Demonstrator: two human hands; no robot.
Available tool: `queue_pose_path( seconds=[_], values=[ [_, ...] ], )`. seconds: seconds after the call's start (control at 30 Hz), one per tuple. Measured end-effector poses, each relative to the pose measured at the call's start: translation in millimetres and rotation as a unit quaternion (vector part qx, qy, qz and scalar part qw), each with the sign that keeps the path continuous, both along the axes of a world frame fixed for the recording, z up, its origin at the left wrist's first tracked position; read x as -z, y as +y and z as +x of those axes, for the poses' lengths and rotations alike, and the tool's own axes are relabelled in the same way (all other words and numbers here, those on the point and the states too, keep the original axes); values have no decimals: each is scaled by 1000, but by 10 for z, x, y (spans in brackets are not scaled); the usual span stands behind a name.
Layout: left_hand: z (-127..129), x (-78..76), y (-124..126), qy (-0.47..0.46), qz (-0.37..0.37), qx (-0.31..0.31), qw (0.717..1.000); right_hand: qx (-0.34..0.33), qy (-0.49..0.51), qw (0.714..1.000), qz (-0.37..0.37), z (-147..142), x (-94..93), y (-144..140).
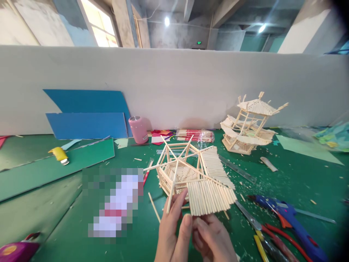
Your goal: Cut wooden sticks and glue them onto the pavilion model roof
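A pavilion model (181, 171) built of thin wooden sticks stands in front of me, with bare roof beams on its left and two slatted roof panels on its right. My left hand (174, 229) is closed at its near side, fingers reaching between a beam and the front roof panel (211, 198), thumb beside the panel's lower edge. Just below that edge, my right hand (214, 238) has its fingers curled together; whatever they pinch is hidden. One loose stick (154, 207) lies left of my hands.
A finished-looking stick pavilion (251, 125) stands back right. Scissors (252, 218), a blue glue gun (289, 214) and red-handled pliers (286, 238) lie right. A pink jar (138, 130), bagged sticks (195, 135), a yellow cutter (59, 155) and blue boards (87, 125) are farther back.
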State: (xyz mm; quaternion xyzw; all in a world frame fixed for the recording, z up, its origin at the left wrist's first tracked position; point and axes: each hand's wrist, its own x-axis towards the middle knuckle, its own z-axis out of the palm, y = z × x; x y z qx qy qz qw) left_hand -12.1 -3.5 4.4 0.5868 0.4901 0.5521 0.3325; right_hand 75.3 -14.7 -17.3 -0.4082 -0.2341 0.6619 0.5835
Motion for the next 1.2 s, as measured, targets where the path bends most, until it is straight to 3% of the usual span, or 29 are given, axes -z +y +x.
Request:
queue_pose_path(
  seconds=[0.17, 0.33, 0.53, 0.73, 0.93, 1.03, 1.13, 1.2],
  values=[
    [4, 15, 17, 0, -5, -5, 1000, 37, 17, 999, 3, 90, -41, -1],
    [-38, -11, 6, 4, -19, 38, 999, -12, 16, 998, 53, 154, -91, -37],
    [-196, 28, -185, 42, -44, 50, 997, 51, -12, 999, -9, 309, -207, -202],
    [-491, 0, -274, 121, -2, 3, 993, 64, -134, 987, -53, 603, -36, -403],
    [-711, 61, -227, 287, 69, 56, 954, 41, -288, 956, -36, 677, 48, -528],
    [-699, 45, -214, 305, 101, 62, 945, 105, -307, 946, -29, 688, 5, -526],
    [-594, -10, -229, 255, 103, 73, 959, 203, -311, 928, 3, 775, -76, -432],
    [-485, -32, -252, 203, 86, 89, 971, 233, -316, 919, 36, 858, -159, -307]
  ],
)
